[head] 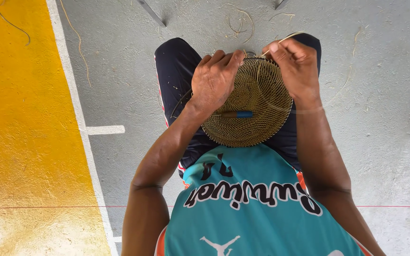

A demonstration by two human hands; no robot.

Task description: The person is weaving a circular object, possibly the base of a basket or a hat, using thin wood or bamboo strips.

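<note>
A round woven disc of tan fibre [257, 106] rests on my lap, over dark shorts. My left hand [212, 80] grips its far left rim, fingers curled over the edge. My right hand [297, 61] pinches a thin pale fibre strand [285, 38] at the disc's far right rim. A small tool with a blue handle [238, 114] lies on the disc near its middle, just below my left hand.
Grey concrete floor [380, 95] lies all around, strewn with loose fibre strands [240, 21]. A yellow painted area [20, 118] edged by a white line [74, 95] runs down the left. Thin metal legs [150, 12] show at the top.
</note>
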